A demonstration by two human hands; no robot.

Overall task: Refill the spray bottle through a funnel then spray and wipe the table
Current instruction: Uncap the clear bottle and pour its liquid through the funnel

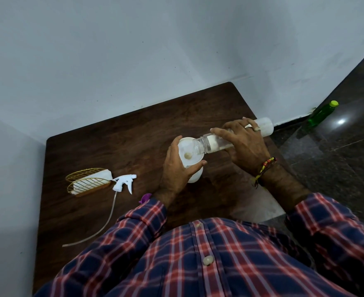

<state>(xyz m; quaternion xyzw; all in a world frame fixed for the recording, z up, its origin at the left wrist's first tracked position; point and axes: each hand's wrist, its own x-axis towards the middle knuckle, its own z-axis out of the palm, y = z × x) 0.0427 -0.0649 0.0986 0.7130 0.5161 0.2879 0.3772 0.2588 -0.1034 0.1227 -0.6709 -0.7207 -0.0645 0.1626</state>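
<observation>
A white spray bottle (196, 175) stands upright on the dark wooden table (116, 146) with a white funnel (187, 146) in its neck. My left hand (177, 170) grips the funnel and the bottle's top. My right hand (242, 142) holds a clear plastic bottle (211, 142) tipped almost level, its open mouth over the funnel. The white trigger spray head (124, 182) with its long dip tube (103, 224) lies on the table to the left, off the bottle.
A gold wire holder (86, 185) with white tissue in it sits at the table's left. A small purple object (146, 198) peeks out by my left sleeve. A green bottle (321, 113) stands on the dark floor to the right. Walls close in behind and left.
</observation>
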